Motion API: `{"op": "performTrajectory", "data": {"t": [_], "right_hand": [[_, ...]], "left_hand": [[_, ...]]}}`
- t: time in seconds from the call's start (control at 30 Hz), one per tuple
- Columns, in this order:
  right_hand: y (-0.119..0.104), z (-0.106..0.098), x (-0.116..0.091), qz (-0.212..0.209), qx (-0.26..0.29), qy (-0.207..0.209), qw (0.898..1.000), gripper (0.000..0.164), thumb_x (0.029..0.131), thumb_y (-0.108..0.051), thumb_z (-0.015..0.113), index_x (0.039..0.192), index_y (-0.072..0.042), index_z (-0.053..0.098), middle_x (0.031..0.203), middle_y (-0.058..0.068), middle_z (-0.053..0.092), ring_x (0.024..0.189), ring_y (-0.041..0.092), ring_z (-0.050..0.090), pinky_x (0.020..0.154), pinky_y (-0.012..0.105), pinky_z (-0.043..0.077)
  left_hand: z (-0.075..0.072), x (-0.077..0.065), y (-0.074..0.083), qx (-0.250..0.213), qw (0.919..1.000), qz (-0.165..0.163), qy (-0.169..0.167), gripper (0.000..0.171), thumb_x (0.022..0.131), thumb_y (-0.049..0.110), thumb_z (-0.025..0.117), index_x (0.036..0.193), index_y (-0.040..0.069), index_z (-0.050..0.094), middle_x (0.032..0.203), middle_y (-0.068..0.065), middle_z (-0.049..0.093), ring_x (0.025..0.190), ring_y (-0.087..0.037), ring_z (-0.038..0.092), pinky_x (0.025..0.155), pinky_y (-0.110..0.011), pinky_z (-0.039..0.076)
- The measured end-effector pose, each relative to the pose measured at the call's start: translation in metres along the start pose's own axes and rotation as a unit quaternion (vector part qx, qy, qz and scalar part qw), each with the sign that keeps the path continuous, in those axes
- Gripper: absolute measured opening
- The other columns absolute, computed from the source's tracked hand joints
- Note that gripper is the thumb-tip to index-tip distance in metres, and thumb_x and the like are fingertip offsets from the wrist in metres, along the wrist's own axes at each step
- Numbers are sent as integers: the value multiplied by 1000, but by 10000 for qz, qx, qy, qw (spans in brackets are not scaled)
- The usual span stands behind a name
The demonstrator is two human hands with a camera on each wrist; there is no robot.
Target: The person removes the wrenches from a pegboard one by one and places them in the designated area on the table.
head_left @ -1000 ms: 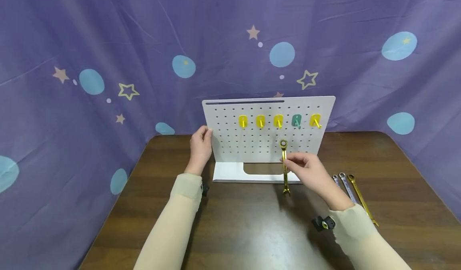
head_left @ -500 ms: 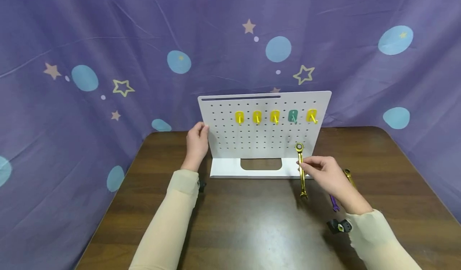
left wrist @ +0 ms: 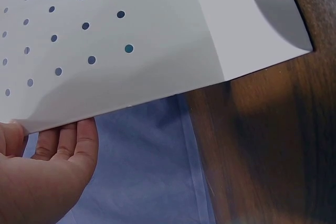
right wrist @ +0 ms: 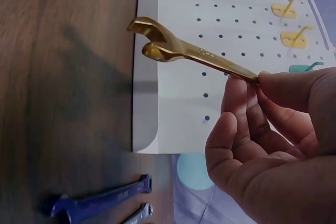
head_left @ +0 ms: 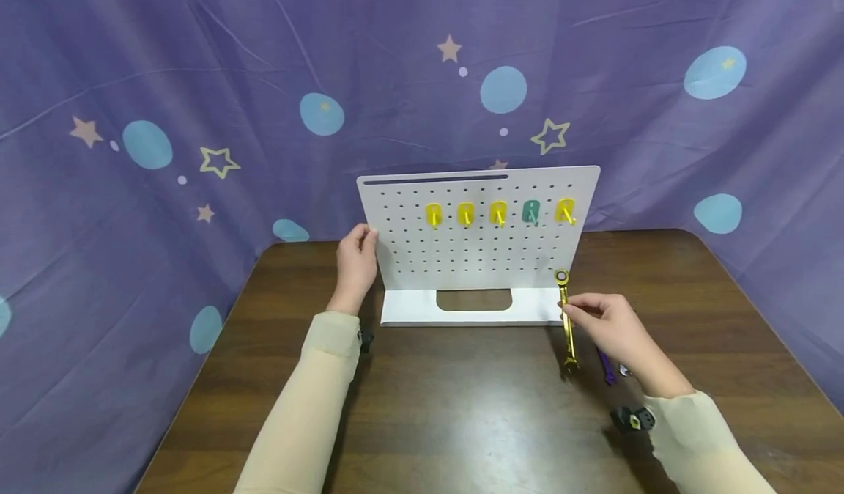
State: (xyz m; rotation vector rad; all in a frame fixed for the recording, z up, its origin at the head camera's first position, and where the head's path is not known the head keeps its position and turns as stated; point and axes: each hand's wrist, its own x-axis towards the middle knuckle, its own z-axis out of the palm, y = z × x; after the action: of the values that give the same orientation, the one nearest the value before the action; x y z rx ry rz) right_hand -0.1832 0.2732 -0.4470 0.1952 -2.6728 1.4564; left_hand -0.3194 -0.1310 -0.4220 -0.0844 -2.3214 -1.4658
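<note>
A white pegboard (head_left: 409, 248) stands upright on its base, with yellow hooks (head_left: 465, 214) and one green hook (head_left: 530, 212) in a row. My left hand (head_left: 356, 263) grips the board's left edge; in the left wrist view the thumb (left wrist: 11, 139) lies on the front and the fingers (left wrist: 84, 140) go behind. Between thumb and fingers, my right hand (head_left: 609, 325) pinches a gold wrench (head_left: 566, 325) by its middle. Its ring end points up in front of the board's lower right corner, and its open end (right wrist: 163, 40) hangs down above the table.
A purple wrench (head_left: 606, 368) and a silver wrench (right wrist: 139, 214) lie on the brown table (head_left: 461, 406) right of the board, partly under my right arm in the head view. Behind the table hangs a purple curtain (head_left: 395, 61) with stars and blue shapes.
My right hand has moved right with the gold wrench, from before the board's middle to its right end. The left hand keeps its grip on the edge; the head view has shifted slightly.
</note>
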Motion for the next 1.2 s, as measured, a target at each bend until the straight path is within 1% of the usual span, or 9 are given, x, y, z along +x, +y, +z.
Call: {"op": "performTrajectory", "data": {"t": [0.17, 0.37, 0.53, 0.77, 0.9, 1.1, 1.2], "right_hand": [[7, -3, -5, -73, -206, 111, 9997, 24, 100, -15, 68, 111, 6, 74, 105, 15, 73, 95, 20, 67, 75, 21, 51], [14, -8, -10, -6, -245, 113, 9996, 23, 100, -12, 68, 111, 8, 73, 103, 16, 73, 88, 13, 66, 71, 21, 52], [18, -12, -12, 74, -376, 96, 9992, 24, 100, -13, 68, 110, 9, 72, 100, 16, 73, 85, 13, 66, 70, 22, 52], [23, -18, -13, 199, -176, 25, 9996, 24, 100, -8, 66, 112, 12, 70, 91, 14, 74, 78, 15, 68, 67, 25, 54], [24, -21, -15, 351, -103, -12, 9993, 27, 101, -9, 64, 115, 14, 68, 93, 15, 74, 79, 15, 69, 68, 29, 56], [29, -31, -19, 314, -202, 27, 9993, 27, 100, -9, 67, 113, 14, 68, 94, 17, 73, 77, 15, 69, 66, 28, 56], [34, -35, -21, 366, -95, 57, 9993, 29, 100, -9, 67, 114, 16, 67, 98, 21, 72, 77, 15, 69, 68, 31, 57]], "left_hand": [[0, 0, 0, -6, 10000, 29, 35, 20, 108, 13, 53, 99, -2, 63, 81, -12, 53, 74, -23, 48, 66, -34, 41], [1, 1, 1, 30, 10000, 86, 15, 21, 108, 14, 53, 99, -2, 63, 82, -13, 54, 75, -23, 49, 66, -34, 41], [0, 1, 1, 36, 10000, 72, 0, 20, 108, 13, 53, 100, -2, 64, 82, -13, 55, 76, -24, 49, 67, -35, 41], [-1, -1, 2, 38, 10000, 61, 7, 19, 107, 13, 54, 99, -2, 63, 84, -14, 55, 78, -26, 49, 68, -36, 41], [-1, -1, 2, 32, 10000, 48, -23, 20, 108, 13, 53, 100, -2, 63, 83, -14, 55, 78, -25, 50, 69, -36, 41], [0, 0, 0, 44, 10000, 45, -32, 21, 108, 15, 53, 100, -2, 63, 83, -13, 55, 78, -25, 50, 69, -35, 42], [0, 1, -1, 74, 10000, 51, -17, 21, 108, 15, 52, 100, -2, 63, 83, -14, 55, 78, -25, 50, 69, -36, 42]]}}
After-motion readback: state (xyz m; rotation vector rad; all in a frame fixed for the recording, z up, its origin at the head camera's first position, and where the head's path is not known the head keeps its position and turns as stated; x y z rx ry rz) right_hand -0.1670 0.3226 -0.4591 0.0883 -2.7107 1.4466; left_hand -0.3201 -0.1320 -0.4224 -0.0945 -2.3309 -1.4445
